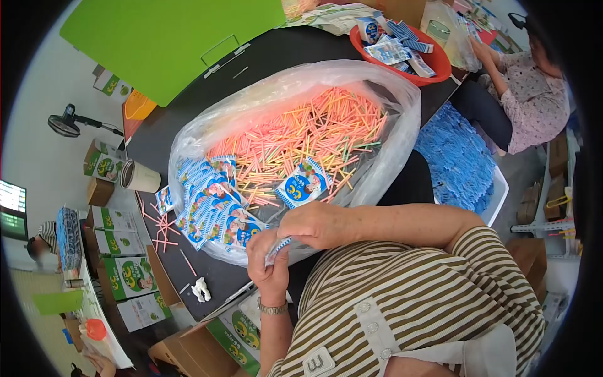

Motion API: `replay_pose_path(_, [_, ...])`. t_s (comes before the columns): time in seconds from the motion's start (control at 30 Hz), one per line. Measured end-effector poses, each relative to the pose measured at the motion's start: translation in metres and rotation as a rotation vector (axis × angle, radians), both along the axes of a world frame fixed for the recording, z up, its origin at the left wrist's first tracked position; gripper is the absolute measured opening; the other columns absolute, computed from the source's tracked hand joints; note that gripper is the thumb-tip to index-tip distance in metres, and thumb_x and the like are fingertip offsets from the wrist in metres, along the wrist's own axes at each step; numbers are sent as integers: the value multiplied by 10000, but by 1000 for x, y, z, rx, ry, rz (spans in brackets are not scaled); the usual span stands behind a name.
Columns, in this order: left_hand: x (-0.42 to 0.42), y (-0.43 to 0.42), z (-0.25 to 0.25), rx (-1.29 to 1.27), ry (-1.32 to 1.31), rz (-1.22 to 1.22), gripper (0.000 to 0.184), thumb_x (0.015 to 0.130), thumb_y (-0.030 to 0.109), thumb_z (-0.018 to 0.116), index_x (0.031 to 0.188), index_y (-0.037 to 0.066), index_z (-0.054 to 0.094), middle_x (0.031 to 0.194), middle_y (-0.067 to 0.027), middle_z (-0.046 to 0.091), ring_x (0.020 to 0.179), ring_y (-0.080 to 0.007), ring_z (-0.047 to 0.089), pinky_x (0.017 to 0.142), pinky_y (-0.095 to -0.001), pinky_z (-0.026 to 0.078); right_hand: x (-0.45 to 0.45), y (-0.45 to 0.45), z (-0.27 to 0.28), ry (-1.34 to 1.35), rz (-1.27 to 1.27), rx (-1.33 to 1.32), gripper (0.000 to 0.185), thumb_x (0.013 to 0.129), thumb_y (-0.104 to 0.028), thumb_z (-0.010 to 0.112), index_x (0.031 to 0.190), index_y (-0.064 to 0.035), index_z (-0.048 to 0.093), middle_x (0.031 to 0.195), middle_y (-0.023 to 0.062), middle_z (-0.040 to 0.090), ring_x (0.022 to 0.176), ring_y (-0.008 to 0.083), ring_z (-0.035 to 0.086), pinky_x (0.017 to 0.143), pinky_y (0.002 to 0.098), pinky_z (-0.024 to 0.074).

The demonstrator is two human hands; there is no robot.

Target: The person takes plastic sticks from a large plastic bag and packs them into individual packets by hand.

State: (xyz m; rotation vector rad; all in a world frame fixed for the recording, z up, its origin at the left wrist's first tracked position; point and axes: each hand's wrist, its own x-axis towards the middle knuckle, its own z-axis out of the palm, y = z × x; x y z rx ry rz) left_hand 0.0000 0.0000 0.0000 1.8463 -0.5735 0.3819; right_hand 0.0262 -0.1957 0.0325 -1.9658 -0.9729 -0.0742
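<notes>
My left hand (pixel 269 264), with a watch on its wrist, and my right hand (pixel 317 225) meet at the near edge of a big clear plastic bag (pixel 402 125). Between them they pinch a small blue-and-white packet (pixel 280 246), mostly hidden by my fingers. Spread in the bag are many thin pink, yellow and green sticks (pixel 301 129). A pile of printed blue-and-white packets (pixel 210 198) lies at the bag's left side, just beyond my left hand. One more packet (pixel 304 182) rests on the sticks beyond my right hand.
On the dark table (pixel 169 119) are a cup (pixel 139 176), loose pink sticks (pixel 163 229) and a crumpled white scrap (pixel 200 290). A red basin (pixel 408 74) holds packets at the back. A bin of blue wrappers (pixel 455 160) stands right, near another person (pixel 531 94). Cartons (pixel 132 276) are stacked left.
</notes>
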Motion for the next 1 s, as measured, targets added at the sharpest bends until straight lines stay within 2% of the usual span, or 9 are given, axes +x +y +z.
replay_pose_path(0.13, [-12,-18,-4,2,224,-46,184,808,-56,631,983,1,650,987,-116,667,861,-212,620,805,-301,479,-12,-27,6,66,27,154,164,783,-84,588,947,-70,585,804,127,563,757,307,588,667,408,481])
replay_pose_path(0.27, [-1,-22,0,-53,282,-79,190,776,-77,646,952,-5,650,967,-107,674,821,-185,631,783,-284,486,23,-94,7,-209,-320,-296,90,768,-124,582,833,-64,596,820,113,556,778,305,575,656,401,466])
replay_pose_path(0.3, [1,-27,6,-26,227,-124,201,763,-55,655,956,3,655,955,-105,677,830,-201,638,781,-291,489,27,-102,5,-201,-327,-294,90,768,-124,582,833,-64,596,820,113,556,778,305,575,656,401,466])
replay_pose_path(0.37, [9,-35,20,27,107,-210,229,738,-13,672,964,21,665,931,-101,684,846,-234,651,778,-306,494,34,-112,-5,-234,-251,-635,79,744,-127,573,788,-67,601,837,119,557,816,305,570,678,403,460])
replay_pose_path(0.53, [15,-44,35,21,-11,-227,221,738,-89,654,940,1,649,942,-117,683,840,-207,656,785,-292,501,37,-104,-32,-301,-197,-664,131,751,-98,557,837,-49,641,882,130,581,895,303,584,729,403,499])
replay_pose_path(0.67, [17,-42,41,75,-37,-237,214,735,-80,667,932,2,649,931,-117,686,856,-213,659,788,-292,500,43,-117,-24,-133,-289,-740,137,697,-47,580,825,-32,628,863,119,587,874,301,597,709,406,499])
replay_pose_path(0.8, [22,-47,39,45,-71,-220,192,752,-64,667,931,4,650,924,-108,687,840,-202,655,776,-274,497,37,-134,20,-225,-386,-567,54,744,-66,593,768,-20,581,837,97,577,808,261,584,692,371,475])
replay_pose_path(0.87, [23,-51,37,67,45,-194,179,766,-50,669,934,10,651,908,-101,687,815,-185,652,764,-259,495,13,-117,61,161,-325,161,44,794,-39,626,819,-15,600,840,96,612,799,240,603,693,347,478])
replay_pose_path(1.0, [28,-61,36,105,68,-203,251,733,-52,669,970,27,659,907,-102,687,795,-202,662,730,-271,505,-8,-78,83,126,-232,605,50,819,-12,629,867,-14,619,835,97,641,765,234,615,696,339,470])
